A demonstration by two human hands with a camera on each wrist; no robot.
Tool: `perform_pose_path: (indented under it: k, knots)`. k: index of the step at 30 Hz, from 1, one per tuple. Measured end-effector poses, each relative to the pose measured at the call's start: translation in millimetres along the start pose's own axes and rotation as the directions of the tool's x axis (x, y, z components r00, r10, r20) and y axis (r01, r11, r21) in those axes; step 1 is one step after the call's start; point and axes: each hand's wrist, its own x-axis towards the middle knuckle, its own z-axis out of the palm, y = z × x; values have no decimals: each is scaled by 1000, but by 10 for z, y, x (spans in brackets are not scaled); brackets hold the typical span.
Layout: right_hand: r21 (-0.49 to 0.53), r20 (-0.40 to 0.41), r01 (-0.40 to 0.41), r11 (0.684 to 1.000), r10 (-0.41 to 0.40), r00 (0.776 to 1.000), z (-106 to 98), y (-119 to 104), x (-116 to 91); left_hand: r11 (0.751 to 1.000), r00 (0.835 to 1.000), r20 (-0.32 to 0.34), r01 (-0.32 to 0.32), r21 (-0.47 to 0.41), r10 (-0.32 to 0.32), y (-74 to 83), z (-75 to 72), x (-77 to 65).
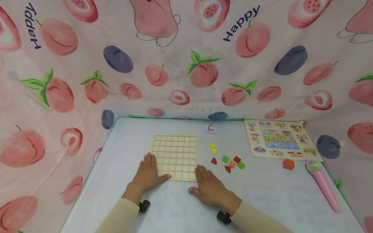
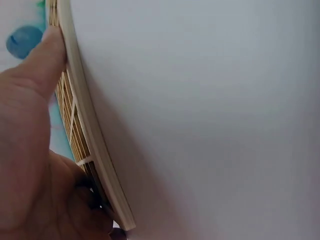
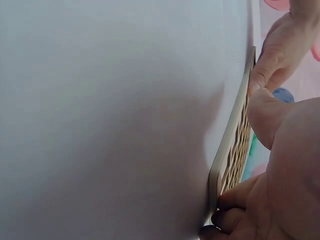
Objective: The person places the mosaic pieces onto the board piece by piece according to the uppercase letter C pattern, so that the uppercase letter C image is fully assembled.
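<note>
A square wooden grid board (image 1: 175, 158) lies flat on the white table. Along its left side rests my left hand (image 1: 147, 174), fingers fairly straight and the thumb on the near edge. In the left wrist view, that thumb (image 2: 47, 57) touches the board's rim (image 2: 82, 110). My right hand (image 1: 212, 187) lies at the lower right corner, its straight fingers touching the right side and its thumb pointing left, below the near edge. The right wrist view shows the board's edge (image 3: 230, 135) beside this hand.
Right of the board lie loose yellow (image 1: 214, 150), red (image 1: 214, 160), green (image 1: 225, 159) and orange (image 1: 231, 164) pieces. A small pattern card (image 1: 210, 128) sits behind. Farther right are a picture puzzle board (image 1: 254, 129), an orange-red hexagonal piece (image 1: 288, 164) and a pink microphone (image 1: 326, 187).
</note>
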Motion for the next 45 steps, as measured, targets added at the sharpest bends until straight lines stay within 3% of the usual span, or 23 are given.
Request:
perform_pose_path:
  k: [6, 11, 20, 26, 31, 35, 37, 41, 45]
  knots:
    - [21, -3, -27, 999, 27, 1000, -31, 132, -224, 1000, 1000, -31, 0, 7, 0, 253, 142, -93]
    - [20, -6, -34, 999, 34, 999, -42, 191, -314, 1000, 999, -48, 1, 2, -1, 355, 197, -147]
    - [48, 3, -27, 998, 27, 1000, -92, 284, -378, 1000, 998, -63, -17, 10, 17, 377, 211, -188]
    - [165, 22, -53, 985, 50, 999, -319, 483, -331, 998, 996, -79, -38, -48, 34, 257, 10, -104]
    - [362, -41, -131, 923, 157, 987, -547, 764, -134, 983, 995, 14, -95, -157, 98, -103, -179, 89]
    - [517, -155, -130, 846, 242, 958, -640, 1029, 93, 967, 983, 119, -112, -228, 141, -348, -256, 214]
    - [573, -173, -135, 809, 280, 944, -658, 1133, 191, 960, 976, 146, -123, -252, 163, -414, -277, 252]
    - [646, -169, -143, 750, 323, 931, -671, 1239, 325, 964, 963, 172, -174, -204, 210, -470, -289, 294]
    - [668, -203, -97, 738, 307, 930, -698, 1275, 409, 964, 950, 180, -238, -120, 257, -486, -271, 312]
